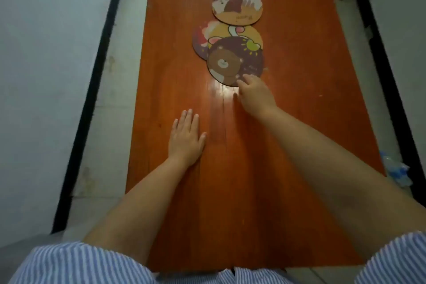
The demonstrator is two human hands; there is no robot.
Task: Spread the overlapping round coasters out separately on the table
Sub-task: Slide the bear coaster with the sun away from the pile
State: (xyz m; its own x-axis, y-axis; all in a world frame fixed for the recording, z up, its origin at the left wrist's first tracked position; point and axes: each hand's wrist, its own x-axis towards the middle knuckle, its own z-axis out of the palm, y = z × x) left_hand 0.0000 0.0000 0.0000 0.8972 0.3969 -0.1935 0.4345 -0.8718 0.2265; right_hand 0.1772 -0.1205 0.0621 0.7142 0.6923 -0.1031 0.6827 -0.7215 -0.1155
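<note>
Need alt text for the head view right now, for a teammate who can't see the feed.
The right hand touches the near edge of a brown bear coaster, which overlaps a yellow coaster and a dark red one on an orange-brown table. Farther off, another coaster stack still overlaps. The left hand lies flat on the table, empty.

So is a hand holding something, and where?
The right hand has fingertips on the bear coaster at its near edge. The left hand holds nothing.

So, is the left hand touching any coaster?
No, the left hand lies flat on the bare table, well apart from the bear coaster.
</note>
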